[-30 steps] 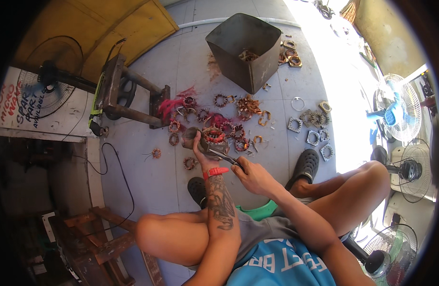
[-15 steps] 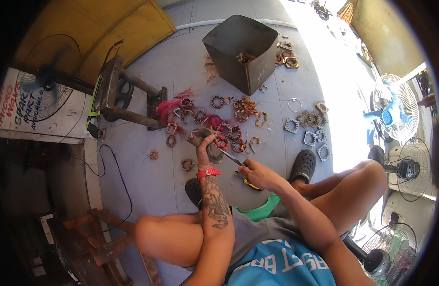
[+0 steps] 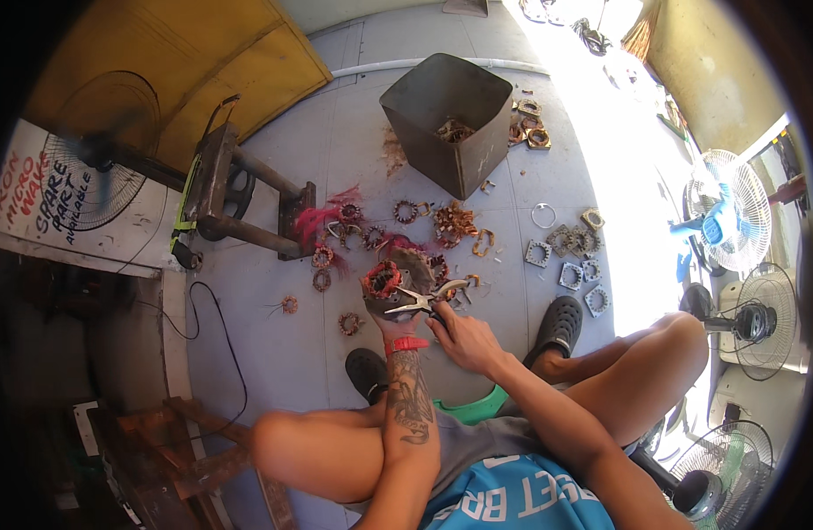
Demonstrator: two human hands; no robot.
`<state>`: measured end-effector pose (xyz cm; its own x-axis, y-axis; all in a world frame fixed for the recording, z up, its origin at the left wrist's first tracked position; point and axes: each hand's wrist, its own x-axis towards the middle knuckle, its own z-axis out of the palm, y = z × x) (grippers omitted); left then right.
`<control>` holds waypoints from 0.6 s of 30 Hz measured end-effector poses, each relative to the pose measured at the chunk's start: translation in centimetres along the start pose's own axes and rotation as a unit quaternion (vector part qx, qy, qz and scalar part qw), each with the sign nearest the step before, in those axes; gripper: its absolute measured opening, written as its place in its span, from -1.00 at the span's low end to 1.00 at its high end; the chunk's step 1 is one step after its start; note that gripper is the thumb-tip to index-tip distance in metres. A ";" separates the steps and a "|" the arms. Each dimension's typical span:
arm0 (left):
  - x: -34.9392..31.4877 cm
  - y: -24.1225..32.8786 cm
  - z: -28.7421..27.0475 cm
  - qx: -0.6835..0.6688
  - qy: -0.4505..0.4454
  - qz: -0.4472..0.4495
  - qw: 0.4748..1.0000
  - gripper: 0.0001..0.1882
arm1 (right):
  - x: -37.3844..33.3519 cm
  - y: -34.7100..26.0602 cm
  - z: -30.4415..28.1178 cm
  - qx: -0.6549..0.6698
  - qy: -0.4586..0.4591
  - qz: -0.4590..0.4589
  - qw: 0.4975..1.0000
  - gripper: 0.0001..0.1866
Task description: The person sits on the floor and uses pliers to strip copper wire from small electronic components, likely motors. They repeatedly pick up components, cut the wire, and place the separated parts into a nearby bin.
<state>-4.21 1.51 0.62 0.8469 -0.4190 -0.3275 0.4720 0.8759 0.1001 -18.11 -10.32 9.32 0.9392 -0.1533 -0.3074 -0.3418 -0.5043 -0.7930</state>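
Note:
My left hand (image 3: 398, 325) is closed around a ring-shaped motor stator (image 3: 382, 279) with red windings, held above the floor. A dull grey-brown sheet, perhaps a rag (image 3: 415, 268), is bunched beside it in the same grip; the fingers are mostly hidden. In my right hand (image 3: 466, 341) is a pair of pliers (image 3: 417, 302), its jaws spread and pointing left, just below the stator. One handle of the pliers sticks out above my fingers. Beyond my hands lie several wound stators (image 3: 349, 323) and a heap of copper coil scraps (image 3: 455, 223).
A dark square bin (image 3: 477, 146) stands on the grey floor ahead. Bare metal stator frames (image 3: 570, 276) lie to the right. A metal stand (image 3: 252, 190) is at the left. Several fans (image 3: 733, 208) line the right side; a black cable (image 3: 234, 353) runs along the left floor.
My left hand has turned, bringing the stator's round face upward. My right hand has shifted left and up slightly; the pliers' jaws, earlier narrow against the stator, are now spread below it.

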 end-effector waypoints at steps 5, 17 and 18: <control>0.1 0.6 2.4 0.159 0.007 0.025 0.987 -0.42 | -0.8 -2.7 -1.9 -0.018 0.023 0.045 0.999 -0.66; 0.8 1.1 1.2 0.233 0.066 0.054 0.969 -0.51 | -1.5 -3.0 -2.4 0.000 -0.003 0.066 0.998 -0.63; 0.8 1.3 1.3 0.255 0.063 0.048 0.964 -0.52 | -1.4 -2.6 -2.3 0.000 -0.009 0.077 0.997 -0.62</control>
<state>-2.56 1.97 1.73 0.8715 -0.2806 -0.4021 0.4788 0.6640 0.5743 -18.46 -10.69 13.04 0.8750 -0.2128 -0.4349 -0.4815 -0.4756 -0.7362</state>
